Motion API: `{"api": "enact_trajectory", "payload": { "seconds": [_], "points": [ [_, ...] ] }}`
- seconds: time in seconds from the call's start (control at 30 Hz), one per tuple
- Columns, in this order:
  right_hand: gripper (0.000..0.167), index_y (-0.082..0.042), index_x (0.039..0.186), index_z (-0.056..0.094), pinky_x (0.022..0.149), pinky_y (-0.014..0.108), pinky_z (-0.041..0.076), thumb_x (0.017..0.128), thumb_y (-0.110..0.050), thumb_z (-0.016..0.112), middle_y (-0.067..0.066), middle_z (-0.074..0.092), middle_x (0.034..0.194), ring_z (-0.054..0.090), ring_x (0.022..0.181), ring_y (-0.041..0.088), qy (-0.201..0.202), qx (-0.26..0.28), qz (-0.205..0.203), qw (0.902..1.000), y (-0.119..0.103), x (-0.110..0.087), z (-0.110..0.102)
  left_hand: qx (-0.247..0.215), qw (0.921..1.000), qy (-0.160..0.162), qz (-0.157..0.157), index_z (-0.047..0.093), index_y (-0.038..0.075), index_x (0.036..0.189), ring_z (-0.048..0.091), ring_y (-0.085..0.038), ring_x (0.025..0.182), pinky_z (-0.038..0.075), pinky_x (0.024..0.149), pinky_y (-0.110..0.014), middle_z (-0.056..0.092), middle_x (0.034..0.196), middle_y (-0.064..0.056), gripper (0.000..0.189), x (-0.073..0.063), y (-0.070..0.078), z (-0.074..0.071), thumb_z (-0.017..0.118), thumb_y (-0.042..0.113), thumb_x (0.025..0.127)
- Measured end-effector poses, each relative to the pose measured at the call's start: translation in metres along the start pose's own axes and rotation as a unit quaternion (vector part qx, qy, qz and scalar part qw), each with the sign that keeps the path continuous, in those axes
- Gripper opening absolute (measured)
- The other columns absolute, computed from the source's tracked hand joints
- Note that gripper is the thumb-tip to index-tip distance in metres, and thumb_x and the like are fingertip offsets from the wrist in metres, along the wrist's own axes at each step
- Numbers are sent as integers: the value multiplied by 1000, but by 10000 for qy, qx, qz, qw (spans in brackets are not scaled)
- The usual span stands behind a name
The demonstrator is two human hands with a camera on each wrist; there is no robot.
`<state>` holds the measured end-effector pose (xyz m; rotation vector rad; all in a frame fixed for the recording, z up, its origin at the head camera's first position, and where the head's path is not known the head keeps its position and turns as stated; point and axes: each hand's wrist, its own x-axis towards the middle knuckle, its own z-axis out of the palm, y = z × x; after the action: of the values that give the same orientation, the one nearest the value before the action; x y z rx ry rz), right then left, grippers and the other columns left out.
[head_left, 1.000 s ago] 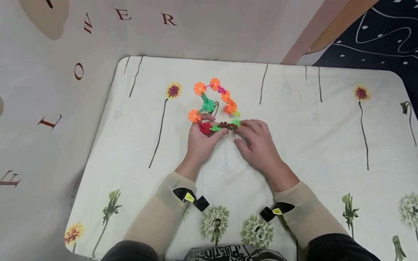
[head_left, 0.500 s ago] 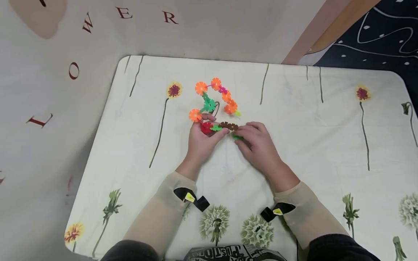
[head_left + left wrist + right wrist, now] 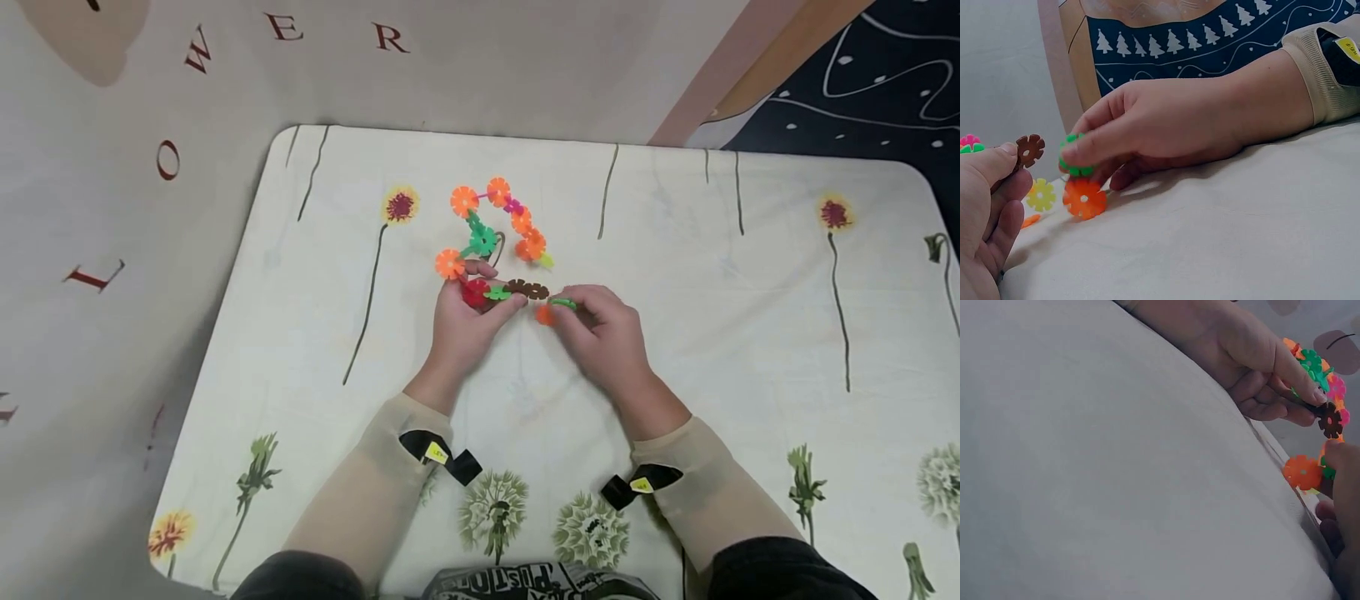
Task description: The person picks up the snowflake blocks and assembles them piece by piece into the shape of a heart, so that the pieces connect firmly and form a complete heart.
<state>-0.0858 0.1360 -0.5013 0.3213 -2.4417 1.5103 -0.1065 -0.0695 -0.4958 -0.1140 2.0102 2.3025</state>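
Note:
My left hand (image 3: 467, 329) grips a chain of interlocking notched plastic discs, thumb and fingers pinching it beside the brown discs (image 3: 534, 291) at its near end. A red disc (image 3: 476, 292) and a small green disc (image 3: 497, 293) lie along the same stretch. From there the chain curves away past teal discs (image 3: 483, 241) and several orange discs (image 3: 498, 192) to a yellow disc (image 3: 547, 261). Just right of the brown end, my right hand (image 3: 609, 346) pinches a bright green disc (image 3: 1079, 164). Joined below that is an orange disc (image 3: 1085, 198), apart from the brown one.
A white cloth (image 3: 712, 333) printed with flowers and stems covers the table. Behind stands a pale wall hanging (image 3: 525, 75) with letters, and a dark patterned cloth (image 3: 885, 92) hangs at the far right.
The green disc has moved from the far side of my right fingertips into a thumb-and-finger pinch, turned edge-on, and an orange disc has come into sight beside it. My left hand stays nearly still.

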Motion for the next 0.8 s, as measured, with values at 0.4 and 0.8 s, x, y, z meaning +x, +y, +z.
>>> {"api": "enact_trajectory", "payload": {
  "seconds": [0.4, 0.8],
  "points": [
    [16, 5, 113, 77, 82, 22, 51, 101, 6, 67, 17, 75, 102, 64, 90, 11, 156, 992, -143, 9948, 6, 2, -2, 395, 9990, -39, 180, 56, 11, 119, 68, -19, 93, 58, 84, -25, 69, 107, -10, 46, -1, -1, 0, 89, 5, 88],
    [12, 9, 108, 77, 81, 22, 54, 98, 9, 70, 22, 76, 98, 67, 86, 8, 383, 1258, 124, 9912, 4, 1, 0, 684, 9975, -155, 56, 57, 12, 118, 68, -21, 101, 58, 89, -28, 69, 114, -8, 43, -2, 1, 0, 89, 10, 89]
  ]
}}
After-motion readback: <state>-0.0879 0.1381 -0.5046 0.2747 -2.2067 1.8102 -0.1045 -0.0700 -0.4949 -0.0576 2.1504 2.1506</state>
